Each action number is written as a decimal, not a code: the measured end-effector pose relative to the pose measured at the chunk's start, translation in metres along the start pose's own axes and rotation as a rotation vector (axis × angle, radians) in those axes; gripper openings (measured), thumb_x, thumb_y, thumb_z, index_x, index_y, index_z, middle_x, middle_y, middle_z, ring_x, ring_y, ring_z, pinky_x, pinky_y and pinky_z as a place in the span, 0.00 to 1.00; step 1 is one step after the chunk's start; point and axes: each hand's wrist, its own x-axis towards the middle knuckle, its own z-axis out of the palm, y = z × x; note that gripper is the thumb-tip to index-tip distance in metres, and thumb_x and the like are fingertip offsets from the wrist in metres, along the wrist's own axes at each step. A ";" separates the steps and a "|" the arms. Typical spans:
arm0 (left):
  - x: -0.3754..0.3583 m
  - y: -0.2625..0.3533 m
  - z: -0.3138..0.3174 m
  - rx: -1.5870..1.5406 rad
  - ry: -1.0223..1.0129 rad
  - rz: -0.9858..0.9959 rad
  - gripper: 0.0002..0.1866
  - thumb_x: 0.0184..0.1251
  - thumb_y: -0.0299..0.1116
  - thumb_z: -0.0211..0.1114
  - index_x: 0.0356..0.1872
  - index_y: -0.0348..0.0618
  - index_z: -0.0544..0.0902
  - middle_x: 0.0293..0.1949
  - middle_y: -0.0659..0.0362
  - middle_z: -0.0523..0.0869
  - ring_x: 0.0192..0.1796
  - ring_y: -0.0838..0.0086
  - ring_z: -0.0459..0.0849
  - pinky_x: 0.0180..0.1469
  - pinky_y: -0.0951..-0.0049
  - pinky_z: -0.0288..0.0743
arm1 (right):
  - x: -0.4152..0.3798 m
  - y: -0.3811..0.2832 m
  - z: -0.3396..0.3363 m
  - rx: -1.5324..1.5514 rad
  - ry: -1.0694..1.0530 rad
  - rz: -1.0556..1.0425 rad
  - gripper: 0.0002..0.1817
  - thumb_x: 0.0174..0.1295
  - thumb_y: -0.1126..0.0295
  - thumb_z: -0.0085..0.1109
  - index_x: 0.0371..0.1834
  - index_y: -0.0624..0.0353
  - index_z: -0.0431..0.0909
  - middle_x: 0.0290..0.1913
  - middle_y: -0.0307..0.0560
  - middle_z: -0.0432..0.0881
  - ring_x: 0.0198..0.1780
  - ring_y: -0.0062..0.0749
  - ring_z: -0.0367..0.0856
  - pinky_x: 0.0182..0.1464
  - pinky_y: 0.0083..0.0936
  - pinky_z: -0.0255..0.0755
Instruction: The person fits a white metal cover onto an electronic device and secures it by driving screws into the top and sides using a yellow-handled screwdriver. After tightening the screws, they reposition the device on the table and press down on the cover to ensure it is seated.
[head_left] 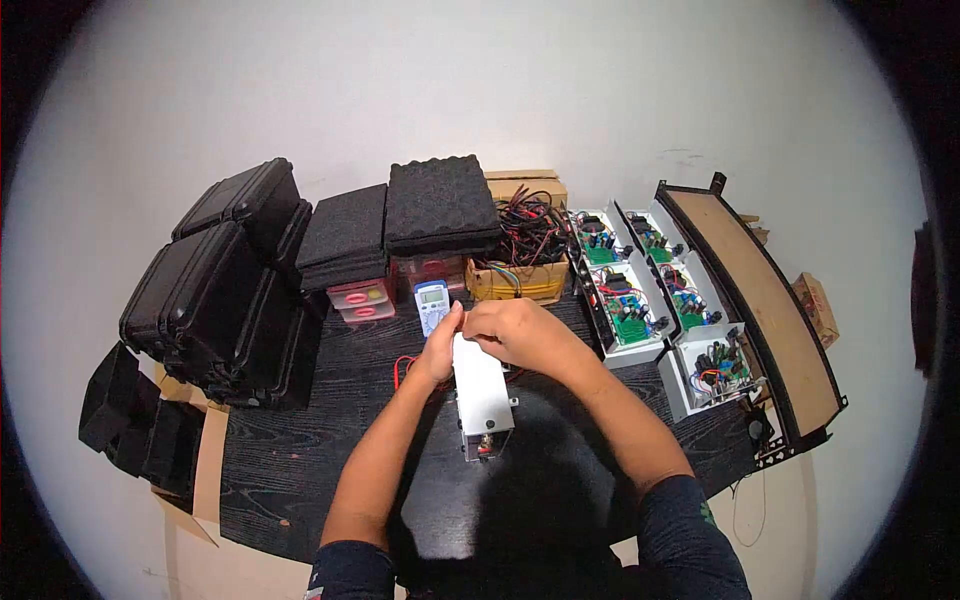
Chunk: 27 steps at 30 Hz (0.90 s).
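Note:
A narrow white metal electronics case (482, 385) stands in front of me on the dark table, its near end showing a bit of orange-red and metal parts. My left hand (441, 346) grips the far left side of the case, thumb up along its edge. My right hand (515, 333) is over the far end of the case, fingers bent and pressed together; what they pinch, if anything, is hidden. Just beyond my hands is a blue and white digital multimeter (432, 306). A red test lead (398, 371) curls out to the left of the case.
Black hard cases (205, 300) are stacked at the left. Black foam sheets (440, 200) lie on small drawers (360, 298). A cardboard box (540, 284) holds tangled cables (532, 232). Open white cases with green circuit boards (630, 318) line the right, beside a long black-framed panel (765, 310).

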 end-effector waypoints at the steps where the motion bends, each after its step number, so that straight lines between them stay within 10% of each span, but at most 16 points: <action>1: 0.000 0.000 0.002 -0.029 0.003 -0.007 0.35 0.88 0.61 0.39 0.54 0.41 0.85 0.45 0.60 0.90 0.44 0.74 0.89 0.48 0.73 0.82 | 0.000 -0.001 0.000 0.004 -0.007 0.010 0.08 0.62 0.72 0.67 0.42 0.60 0.89 0.42 0.50 0.88 0.45 0.49 0.89 0.52 0.42 0.82; 12: 0.009 -0.011 -0.006 -0.034 -0.056 -0.017 0.34 0.85 0.61 0.42 0.55 0.38 0.84 0.42 0.55 0.90 0.41 0.71 0.89 0.46 0.70 0.83 | 0.000 0.011 -0.003 0.024 -0.039 0.151 0.12 0.66 0.64 0.71 0.42 0.62 0.88 0.39 0.53 0.88 0.44 0.50 0.88 0.49 0.40 0.81; 19: 0.007 0.008 0.008 0.211 -0.200 0.100 0.23 0.68 0.42 0.47 0.43 0.33 0.84 0.41 0.55 0.87 0.46 0.71 0.83 0.52 0.70 0.75 | -0.024 0.018 -0.018 0.062 0.186 0.455 0.14 0.66 0.61 0.71 0.40 0.63 0.87 0.39 0.57 0.89 0.39 0.52 0.88 0.42 0.45 0.81; 27: 0.010 0.005 0.009 0.249 -0.204 0.118 0.24 0.69 0.45 0.47 0.43 0.34 0.85 0.40 0.57 0.87 0.43 0.73 0.83 0.48 0.71 0.75 | -0.139 0.064 0.032 -0.525 -0.304 0.914 0.10 0.65 0.71 0.62 0.43 0.66 0.86 0.42 0.64 0.90 0.45 0.62 0.91 0.56 0.46 0.85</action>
